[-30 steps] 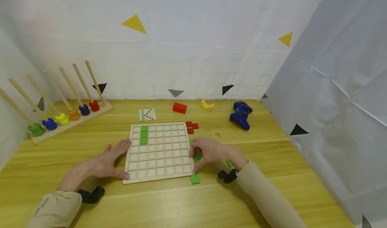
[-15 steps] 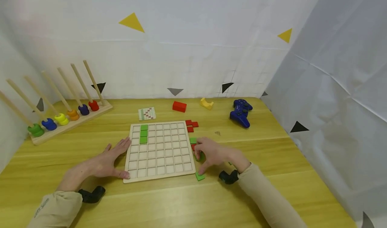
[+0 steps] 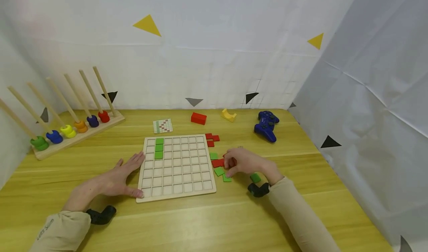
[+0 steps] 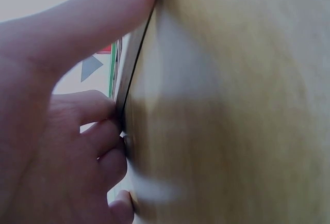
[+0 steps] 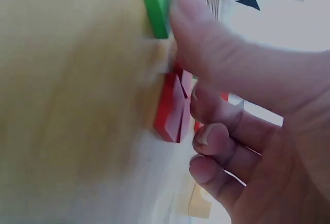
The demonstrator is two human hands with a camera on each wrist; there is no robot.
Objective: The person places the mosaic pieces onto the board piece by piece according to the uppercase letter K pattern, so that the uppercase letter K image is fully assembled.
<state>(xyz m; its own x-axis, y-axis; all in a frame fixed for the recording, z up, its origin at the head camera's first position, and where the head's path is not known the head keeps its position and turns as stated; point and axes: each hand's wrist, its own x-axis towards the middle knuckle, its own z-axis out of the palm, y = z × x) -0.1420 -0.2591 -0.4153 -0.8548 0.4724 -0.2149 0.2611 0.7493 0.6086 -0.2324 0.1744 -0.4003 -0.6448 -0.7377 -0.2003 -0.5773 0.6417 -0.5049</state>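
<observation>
My left hand [image 3: 117,177] rests spread along the left edge of a pale wooden grid board [image 3: 177,189], its thumb at the near corner. A short column of green tiles [image 3: 159,148] sits in the board's second column. Right of the board, my right hand [image 3: 246,161] hovers low with its fingers loosely bent. Its thumb touches a green tile [image 3: 227,178], whose thick edge shows in the right wrist view. Red tiles [image 5: 172,108] lie just by the fingertips, apart from them in that view. Another green tile [image 3: 219,171] lies between the thumb and the board.
A patterned card [image 3: 162,126], a red block [image 3: 198,118], a yellow arch block [image 3: 229,115] and a blue game controller [image 3: 266,126] line the back. A peg stand with coloured rings [image 3: 80,133] stands at the left. One green tile [image 3: 255,177] lies under the right wrist.
My right hand has moved right, away from the board. Its thumb has slid a green tile from the board's near right corner up beside another green tile. The left hand has stayed put.
</observation>
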